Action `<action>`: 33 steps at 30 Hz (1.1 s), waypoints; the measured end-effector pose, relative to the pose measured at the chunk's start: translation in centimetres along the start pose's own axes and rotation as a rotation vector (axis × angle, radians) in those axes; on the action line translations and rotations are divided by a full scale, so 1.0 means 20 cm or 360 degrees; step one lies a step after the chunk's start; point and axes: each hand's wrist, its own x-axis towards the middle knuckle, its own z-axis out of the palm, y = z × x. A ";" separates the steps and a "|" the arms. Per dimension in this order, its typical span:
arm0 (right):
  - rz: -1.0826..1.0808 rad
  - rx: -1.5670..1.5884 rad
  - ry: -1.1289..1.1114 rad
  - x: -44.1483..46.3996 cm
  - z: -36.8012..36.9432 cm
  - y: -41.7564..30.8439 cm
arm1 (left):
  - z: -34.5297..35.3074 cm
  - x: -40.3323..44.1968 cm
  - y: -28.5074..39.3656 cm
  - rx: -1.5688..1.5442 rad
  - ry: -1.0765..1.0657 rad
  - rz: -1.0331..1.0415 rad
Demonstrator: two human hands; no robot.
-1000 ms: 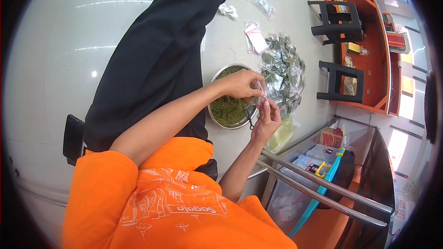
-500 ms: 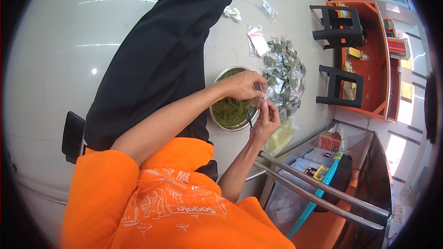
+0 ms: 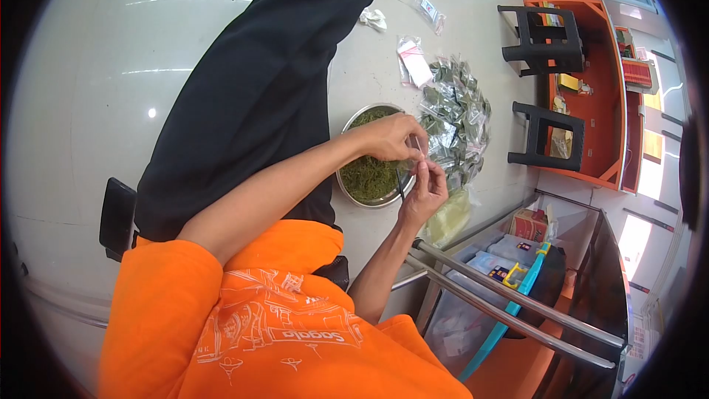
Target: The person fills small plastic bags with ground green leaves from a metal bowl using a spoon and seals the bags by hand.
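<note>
My left hand reaches over a round metal bowl of green shredded plant matter, its fingers pinched on a small clear plastic bag. The thumb and fingers of my right hand close on the same bag from below, at the bowl's right edge. Fingers partly cover the bag, and its contents are hard to make out. A thin dark handle shows at the bowl's rim beside my right hand. Right of the bowl lies a pile of small filled clear packets.
Above the pile lie a packet with white paper, another packet and crumpled tissue. A yellowish plastic bag is below it. Dark stools stand before an orange shelf. Metal rails cross at lower right.
The view has shifted slightly. Both hands stay together at the small bag, with only slight finger movement.
</note>
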 end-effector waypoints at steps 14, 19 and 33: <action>-0.0075 -0.0025 0.0042 0.00 0.02 0.01 | -0.05 -0.01 0.03 0.0166 -0.0082 -0.0178; -0.0081 0.0020 -0.0024 0.03 -0.03 0.02 | -0.02 -0.01 0.01 0.0207 0.0025 -0.0038; 0.0050 0.0213 -0.0020 0.05 -0.04 0.02 | -0.02 0.01 0.00 0.0065 0.0012 0.0003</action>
